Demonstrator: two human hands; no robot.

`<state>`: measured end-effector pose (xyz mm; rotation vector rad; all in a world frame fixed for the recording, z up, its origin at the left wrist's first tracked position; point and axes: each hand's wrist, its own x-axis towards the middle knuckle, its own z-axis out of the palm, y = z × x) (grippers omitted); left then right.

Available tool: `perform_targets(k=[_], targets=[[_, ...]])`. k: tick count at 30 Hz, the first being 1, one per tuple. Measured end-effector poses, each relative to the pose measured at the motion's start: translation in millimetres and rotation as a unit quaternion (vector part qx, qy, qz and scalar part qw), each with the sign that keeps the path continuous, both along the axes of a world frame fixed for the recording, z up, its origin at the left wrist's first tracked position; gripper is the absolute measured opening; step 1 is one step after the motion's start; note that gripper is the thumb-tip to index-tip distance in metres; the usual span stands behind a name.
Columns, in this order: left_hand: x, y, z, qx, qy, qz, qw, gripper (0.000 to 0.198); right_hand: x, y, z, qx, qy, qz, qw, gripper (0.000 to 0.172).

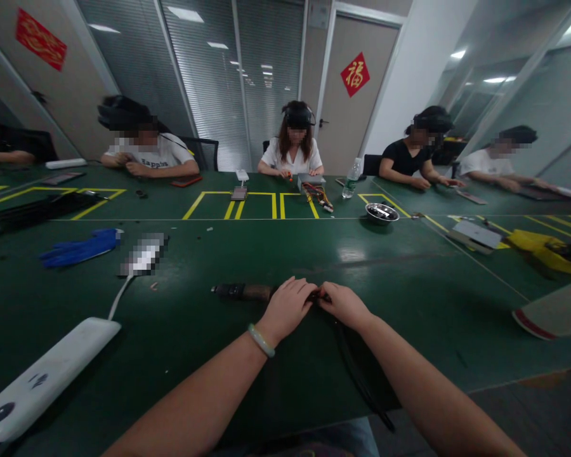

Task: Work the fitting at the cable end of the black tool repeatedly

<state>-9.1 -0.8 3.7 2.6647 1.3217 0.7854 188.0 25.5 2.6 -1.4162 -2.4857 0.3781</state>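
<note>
My left hand (pixel 289 306) and my right hand (pixel 345 303) meet at the middle of the green table (pixel 409 266), fingers curled together over a small dark part I cannot make out. A dark cylindrical tool with a brown handle (pixel 245 292) lies just left of my left hand, which seems to rest on its end. A black cable (pixel 356 371) runs from under my hands toward the table's near edge. A pale green bangle (pixel 261 340) circles my left wrist.
A white power strip (pixel 42 377) lies near left with its cord. Blue gloves (pixel 78 249) lie further left. A metal bowl (pixel 382 213), a water bottle (pixel 352 178) and a small device with wires (pixel 311 184) stand farther back. Several people sit along the far side. Yellow items (pixel 537 244) lie at right.
</note>
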Motion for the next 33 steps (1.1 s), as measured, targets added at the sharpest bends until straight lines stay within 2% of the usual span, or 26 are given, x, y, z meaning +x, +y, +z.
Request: perform_targets(k=[6,10,12,15,18,21,24,27,30,33], targets=[[-5.3,-5.9,9.8,0.030,-0.056,-0.038,0.997,0.030,-0.8,10.8,3.7,0.008,0.012,0.000,1.000,0.004],[-9.6,-8.6,16.1,0.032,-0.069,-0.065,0.995,0.029,24.9,26.4,8.4,0.012,0.023,-0.044,0.999,0.008],[-11.5,-9.4,17.5,0.022,-0.068,-0.076,0.995,0.028,57.3,30.5,9.2,0.006,0.019,-0.103,0.994,0.014],[-13.7,-9.8,16.1,-0.005,-0.058,-0.079,0.995,0.027,128.2,20.1,5.7,-0.013,0.016,-0.234,0.972,0.024],[-14.9,-8.2,9.5,-0.036,-0.040,-0.054,0.997,0.031,200.9,-13.1,-1.5,-0.028,0.018,-0.384,0.923,0.036],[-15.9,-4.4,-0.4,-0.072,-0.015,-0.013,0.997,0.044,241.5,-56.0,-7.3,-0.051,0.001,-0.509,0.859,0.050],[-17.0,-0.3,-10.3,-0.115,0.005,0.030,0.993,0.058,240.7,-88.6,-9.2,-0.068,-0.021,-0.579,0.812,0.055],[-18.1,2.2,-17.8,-0.145,0.023,0.054,0.988,0.064,222.6,-101.8,-10.4,-0.086,-0.032,-0.601,0.794,0.054],[-19.1,2.7,-22.0,-0.149,0.041,0.049,0.987,0.067,213.4,-101.4,-13.3,-0.093,-0.043,-0.591,0.800,0.051],[-19.7,2.3,-23.8,-0.144,0.055,0.045,0.987,0.068,209.1,-98.2,-12.5,-0.070,-0.071,-0.554,0.827,0.050]])
